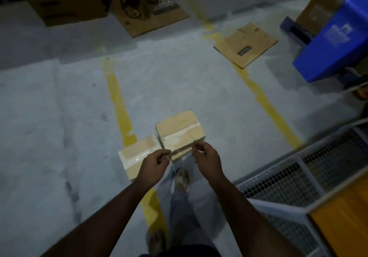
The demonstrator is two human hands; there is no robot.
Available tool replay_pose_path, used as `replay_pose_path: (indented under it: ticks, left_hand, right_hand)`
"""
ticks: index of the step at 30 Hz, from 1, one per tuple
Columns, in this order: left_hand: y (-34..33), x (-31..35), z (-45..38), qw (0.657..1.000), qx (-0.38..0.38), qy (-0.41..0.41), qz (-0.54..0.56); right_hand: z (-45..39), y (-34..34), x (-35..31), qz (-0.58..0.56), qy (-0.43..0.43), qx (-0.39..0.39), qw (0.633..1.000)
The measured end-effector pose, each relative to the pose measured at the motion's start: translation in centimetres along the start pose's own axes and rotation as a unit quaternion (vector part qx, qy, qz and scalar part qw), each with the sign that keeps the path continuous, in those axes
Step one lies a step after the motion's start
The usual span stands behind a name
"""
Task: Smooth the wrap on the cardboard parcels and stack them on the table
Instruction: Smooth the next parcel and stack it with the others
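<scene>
Head view looks down on your two hands, held out over a grey concrete floor [59, 107]. Your left hand [154, 164] has its fingers curled and pinches a thin strand of clear wrap [172, 166] that trails down from it. Your right hand [207, 157] is curled the same way, pinching wrap at the near edge of the upper parcel [179, 130]. The two hands are apart, with a gap between them just in front of that parcel.

Two cardboard parcels are in front of you, both covered in shiny film. The upper parcel is up at your fingertips, tilted, its near corner meeting your right fingers. The lower parcel [137, 153] is to its left, touching it along one side and partly hidden by your left hand. Whether either rests on the floor you cannot tell from this angle.

A yellow floor line [117, 97] runs under the lower parcel toward your feet; a second yellow line [264, 105] runs on the right. Between them the floor lies open ahead of the parcels. On your right a wire cage [298, 177] stands close by your right forearm. Farther off lie a flat cardboard sheet [246, 44] and a blue bin [336, 43], well apart from the parcels.
</scene>
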State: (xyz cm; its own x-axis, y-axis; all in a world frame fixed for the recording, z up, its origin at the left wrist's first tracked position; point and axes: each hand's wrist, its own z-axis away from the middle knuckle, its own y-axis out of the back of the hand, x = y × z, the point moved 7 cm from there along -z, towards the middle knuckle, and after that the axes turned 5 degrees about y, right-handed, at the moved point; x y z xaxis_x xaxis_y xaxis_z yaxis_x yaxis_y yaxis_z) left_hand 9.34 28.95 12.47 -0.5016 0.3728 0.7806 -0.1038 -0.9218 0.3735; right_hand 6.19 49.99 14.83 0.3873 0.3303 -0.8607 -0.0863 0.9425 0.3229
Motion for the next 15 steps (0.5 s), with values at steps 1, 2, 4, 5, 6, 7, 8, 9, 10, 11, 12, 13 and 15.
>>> replay_pose_path:
  ticks: [1,2,4,5,6,7,8,9,10,11,12,13,15]
  left_hand:
    - [-0.5,-0.6,-3.0,1.000,-0.002,0.021,0.004]
    - [-1.1,-1.4,-6.0,0.999,-0.002,0.044,0.005]
    - [-2.4,-3.7,-12.7,0.996,0.011,0.090,0.000]
    - [-3.2,-5.3,-16.2,0.993,0.017,0.114,0.002]
    - [-4.2,-6.9,-19.6,0.990,0.020,0.140,0.005]
    - [-5.3,-8.6,-22.9,0.986,0.021,0.167,0.012]
    - [-6.3,-10.3,-26.0,0.980,0.027,0.195,0.020]
    - [-7.4,-11.9,-29.1,0.974,0.037,0.220,0.033]
    - [-8.4,-13.4,-31.8,0.968,0.046,0.242,0.043]
    - [-9.2,-14.7,-34.2,0.961,0.054,0.267,0.052]
    - [-9.9,-16.1,-36.2,0.951,0.060,0.299,0.060]
    - [-10.6,-17.4,-37.8,0.939,0.059,0.332,0.073]
    - [-11.9,-19.7,-39.6,0.910,0.040,0.399,0.109]
  right_hand:
    - [-3.4,-0.7,1.0,-0.004,-0.016,0.001,1.000]
    - [-7.0,-1.3,2.3,-0.001,-0.030,0.004,1.000]
    - [-14.6,-3.2,5.6,0.014,-0.056,0.001,0.998]
    - [-18.2,-4.3,7.5,0.022,-0.072,-0.003,0.997]
    - [-21.7,-5.4,9.6,0.032,-0.086,-0.008,0.996]
    - [-24.9,-6.3,11.7,0.045,-0.096,-0.013,0.994]
    - [-27.9,-7.1,13.7,0.062,-0.100,-0.017,0.993]
    - [-30.7,-7.7,15.8,0.087,-0.099,-0.016,0.991]
    - [-33.2,-8.1,17.7,0.118,-0.090,-0.010,0.989]
    - [-35.5,-8.3,19.3,0.155,-0.077,-0.006,0.985]
    - [-37.5,-8.5,20.9,0.196,-0.069,-0.005,0.978]
    - [-39.2,-8.5,22.4,0.239,-0.072,-0.007,0.968]
    - [-41.9,-8.3,25.3,0.297,-0.106,-0.016,0.949]
